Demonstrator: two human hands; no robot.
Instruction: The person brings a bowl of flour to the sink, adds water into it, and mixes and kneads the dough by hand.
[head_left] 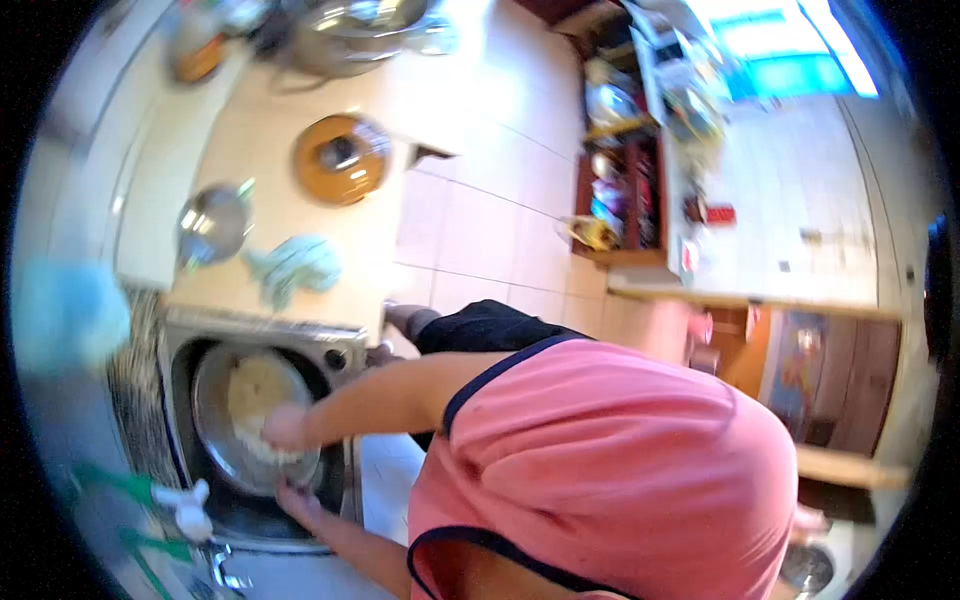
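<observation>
A round metal bowl (pixel 215 440) sits in the dark basin of the sink (pixel 345 480) at the lower left. Pale, whitish-yellow contents (pixel 258 388) lie inside it, too smeared to name. My right hand (pixel 287 427) reaches into the bowl and touches the contents; motion blurs its fingers. At the bowl's near lower rim, my left hand (pixel 298 503) grips the edge. Beside the sink, on the counter, lies a crumpled light-green cloth (pixel 297 268).
On the counter (pixel 270 110) are a metal pot (pixel 213 225), an orange-brown lid (pixel 342 160) and a large steel pan (pixel 350 45). A white tap fitting with green hoses (pixel 190 508) stands by the sink. Across the tiled floor (pixel 480 220) are open shelves (pixel 625 190).
</observation>
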